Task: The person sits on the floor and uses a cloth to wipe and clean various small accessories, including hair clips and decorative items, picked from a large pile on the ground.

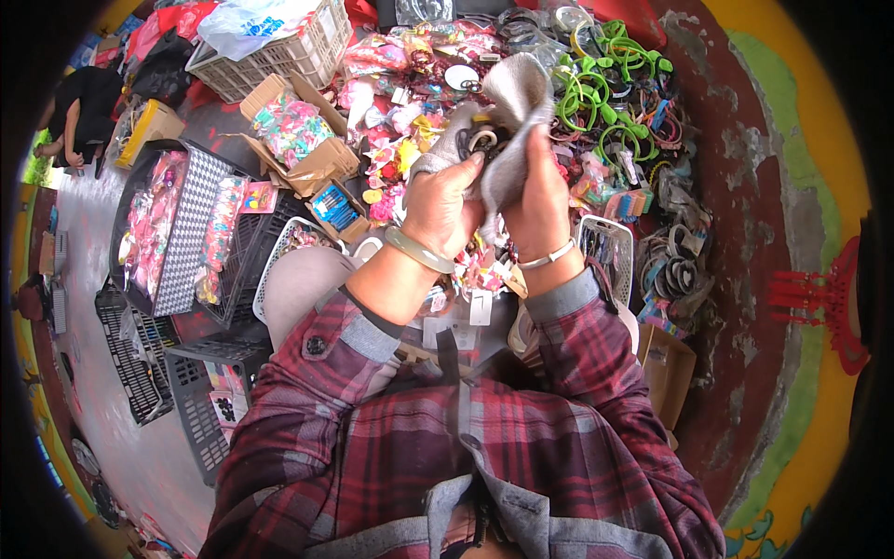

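Both hands are raised over a heap of hair accessories. A grey-beige knitted cloth [513,87], perhaps a hat or pouch, is spread between them. My left hand [441,206] grips its left side, thumb on top and fingers mostly hidden beneath. My right hand [543,195] pinches the right side, which stands up in a fold. Inside the cloth's hollow lie dark ring-shaped pieces [483,138], one of them pale, that look like hair ties. Beneath and behind are bows and flower-shaped hair ornaments [401,157]. Bright green headbands [594,91] lie beyond my right hand.
At left stand a houndstooth bin [192,237], an open carton [300,161] of bagged ornaments and a grey plastic crate [202,398]. A beige crate [300,52] sits at the back. A white basket [607,251] is beside my right wrist. Another person [77,119] is at far left.
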A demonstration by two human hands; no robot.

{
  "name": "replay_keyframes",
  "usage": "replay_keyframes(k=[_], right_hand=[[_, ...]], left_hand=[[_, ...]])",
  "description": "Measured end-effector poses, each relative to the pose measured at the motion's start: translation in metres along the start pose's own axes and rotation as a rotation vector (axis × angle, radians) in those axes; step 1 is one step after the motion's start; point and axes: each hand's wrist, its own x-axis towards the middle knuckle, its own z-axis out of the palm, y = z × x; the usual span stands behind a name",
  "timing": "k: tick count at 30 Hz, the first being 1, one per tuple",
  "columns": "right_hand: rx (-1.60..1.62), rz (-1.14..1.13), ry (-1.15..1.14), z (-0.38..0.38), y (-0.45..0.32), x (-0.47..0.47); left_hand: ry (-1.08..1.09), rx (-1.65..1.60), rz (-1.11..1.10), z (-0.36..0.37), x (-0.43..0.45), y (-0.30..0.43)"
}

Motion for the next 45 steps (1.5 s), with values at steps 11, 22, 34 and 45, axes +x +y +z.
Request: replay_keyframes(k=[11,22,34,45], right_hand=[[-0.226,-0.182,0.219,-0.006,0.008,0.006],[-0.953,-0.597,-0.258,0.003,0.018,0.008],[0.274,0.043,0.005,-0.003,0.002,0.014],[-1.255,-0.757,-0.468,0.012,0.012,-0.001]], left_hand=[[-0.236,0.614,0.228,-0.014,0.0,-0.019],[0.081,-0.066,0.04,0.0,-0.003,-0.001],[-0.092,-0.123,0.01,-0.006,0.0,-0.001],[0.026,-0.153,0.005,-0.014,0.004,0.004]])
